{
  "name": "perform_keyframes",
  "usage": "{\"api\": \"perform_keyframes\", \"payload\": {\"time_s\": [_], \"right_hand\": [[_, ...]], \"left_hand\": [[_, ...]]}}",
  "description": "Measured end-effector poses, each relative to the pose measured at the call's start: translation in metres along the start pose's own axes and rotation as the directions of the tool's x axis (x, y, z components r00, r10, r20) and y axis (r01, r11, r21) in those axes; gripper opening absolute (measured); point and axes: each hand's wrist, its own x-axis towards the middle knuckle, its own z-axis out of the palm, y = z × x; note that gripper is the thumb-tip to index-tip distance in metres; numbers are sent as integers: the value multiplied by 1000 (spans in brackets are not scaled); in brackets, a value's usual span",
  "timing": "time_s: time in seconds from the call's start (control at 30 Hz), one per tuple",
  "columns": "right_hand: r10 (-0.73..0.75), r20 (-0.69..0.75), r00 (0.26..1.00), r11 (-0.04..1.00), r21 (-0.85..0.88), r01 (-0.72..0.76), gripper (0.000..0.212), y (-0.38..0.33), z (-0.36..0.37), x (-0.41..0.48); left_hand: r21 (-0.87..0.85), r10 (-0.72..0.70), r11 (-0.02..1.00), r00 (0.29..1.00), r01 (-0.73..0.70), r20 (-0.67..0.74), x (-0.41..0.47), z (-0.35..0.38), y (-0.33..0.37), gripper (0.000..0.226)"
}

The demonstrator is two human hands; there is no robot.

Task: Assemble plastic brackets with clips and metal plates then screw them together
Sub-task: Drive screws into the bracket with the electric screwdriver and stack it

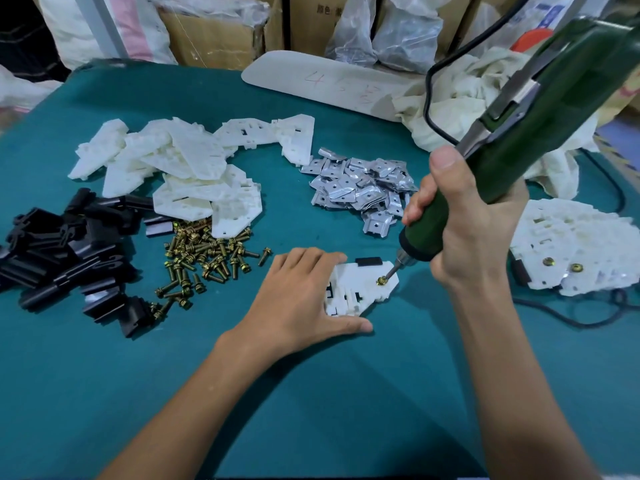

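bright, even light from above. desk point(311, 393) lit uniformly; shadows faint, short, soft-edged. small glints on metal plates point(360, 188). wide-angle bending toward frame edges. top left corner dark. screwdriver point(554, 109) body close to lens, slightly soft.

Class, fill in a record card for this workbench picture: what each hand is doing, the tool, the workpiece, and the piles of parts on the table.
left hand: pressing flat on the bracket
right hand: gripping the screwdriver
screwdriver: green, tilted; bit on a screw in the bracket
clip: black, at the bracket's far edge
loose piles: white brackets, plates, screws, black clips
finished stack: right of the right hand, screws fitted
surface: teal table
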Motion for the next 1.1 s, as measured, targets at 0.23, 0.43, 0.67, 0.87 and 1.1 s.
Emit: {"api": "perform_keyframes", "payload": {"time_s": [0.23,0.43,0.67,0.87,1.1], "right_hand": [[-9,10,1000,1000,-18,9,39,12,1,0],[-7,-38,999,998,-60,4,31,18,4,1],[-8,-1,1000,996,-94,8,27,20,9,-1],[6,9,1000,996,-94,-5,28,18,8,0],[14,24,1000,998,-65,-12,25,18,7,4]], "left_hand": [[-38,-10,999,1000,10,-9,-1,0,-1,102],[-69,-13,998,999,11,-32,-1,1,-1,99],[-110,-22,994,997,14,-68,-2,2,-1,99],[-128,-16,992,997,7,-75,-4,1,0,99],[-107,-2,994,992,-12,-130,-6,-4,1,96]]}}
